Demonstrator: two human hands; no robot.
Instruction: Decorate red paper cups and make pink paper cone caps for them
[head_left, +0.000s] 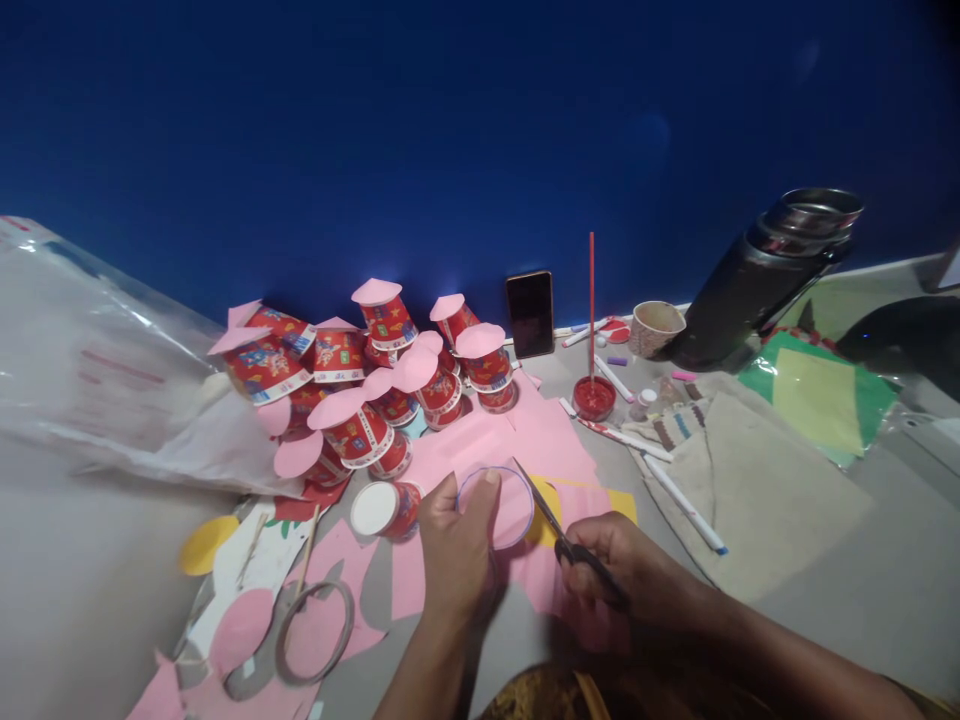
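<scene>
Pinched by my left hand is a piece of pink paper with a blue circle drawn on it. My right hand is closed around the dark handles of a pair of scissors. The scissor blades point up and left, along the right edge of the blue circle. Whether they touch the paper I cannot tell. Larger pink sheets and a yellow sheet lie beneath and behind my hands. A red paper cup with a white base lies on its side left of my left hand.
Several red paper cups with pink paper cones stand at the back left. A tape roll and pink cut-offs lie front left. Behind are a phone, a red paint pot and a dark thermos; markers lie right.
</scene>
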